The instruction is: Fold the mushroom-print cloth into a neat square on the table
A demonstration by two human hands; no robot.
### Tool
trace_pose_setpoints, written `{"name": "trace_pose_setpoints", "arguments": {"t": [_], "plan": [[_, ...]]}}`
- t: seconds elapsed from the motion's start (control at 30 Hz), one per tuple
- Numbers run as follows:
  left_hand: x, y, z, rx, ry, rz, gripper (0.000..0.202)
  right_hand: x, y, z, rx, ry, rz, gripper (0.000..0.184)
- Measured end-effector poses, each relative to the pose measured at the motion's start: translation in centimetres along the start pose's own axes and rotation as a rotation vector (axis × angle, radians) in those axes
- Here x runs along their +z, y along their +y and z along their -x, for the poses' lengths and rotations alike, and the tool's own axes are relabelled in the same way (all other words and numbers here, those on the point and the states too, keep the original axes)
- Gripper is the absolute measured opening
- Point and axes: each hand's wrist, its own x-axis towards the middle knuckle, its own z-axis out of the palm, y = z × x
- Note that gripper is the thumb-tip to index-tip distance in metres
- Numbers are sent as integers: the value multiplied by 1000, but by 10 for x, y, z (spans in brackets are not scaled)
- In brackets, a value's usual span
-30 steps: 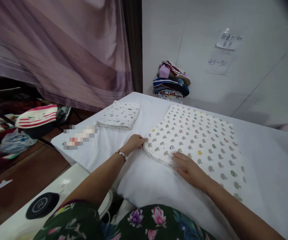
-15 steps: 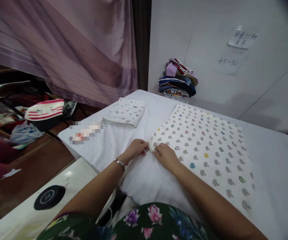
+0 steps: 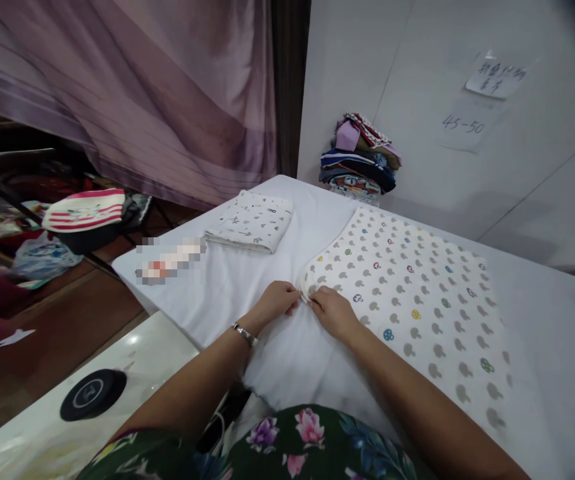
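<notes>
A white cloth printed with grey and coloured mushroom shapes [image 3: 412, 300] lies spread flat on the white-covered table [image 3: 247, 273]. My left hand [image 3: 277, 301] and my right hand [image 3: 332, 312] meet at the cloth's near left corner, and both pinch its edge with closed fingers. A metal bracelet is on my left wrist. A smaller folded white cloth with small dark prints [image 3: 251, 221] rests to the left, farther back on the table.
A stack of folded colourful clothes [image 3: 360, 157] stands against the white wall at the back. Purple curtain [image 3: 132, 93] hangs at left. A round black disc [image 3: 92, 395] sits on a white surface at lower left. A red-striped item [image 3: 84, 210] lies among clutter at left.
My right hand slid left along the cloth's edge from its near side to the corner and joined my left hand there. Both hands went from lying flat to pinching.
</notes>
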Motion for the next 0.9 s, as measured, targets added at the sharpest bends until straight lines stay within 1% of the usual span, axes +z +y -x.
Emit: {"name": "trace_pose_setpoints", "arguments": {"t": [0.13, 0.37, 0.53, 0.67, 0.77, 0.9], "plan": [[2, -1, -1, 5, 2, -19, 16, 0, 1, -1, -11, -9, 7, 22], [3, -1, -2, 12, -13, -29, 11, -6, -4, -1, -2, -58, 65, 22], [3, -2, -2, 10, -14, -40, 11, -2, -15, -3, 62, -52, 190, 22], [2, -1, -1, 9, -10, -48, 12, 1, -19, -5, 61, -55, 267, 23], [2, 1, 0, 4, -5, -42, 12, -1, -12, -5, 35, -58, 218, 22], [2, 2, 1, -6, -3, -23, 11, -2, -6, -2, 17, -29, 141, 22]]}}
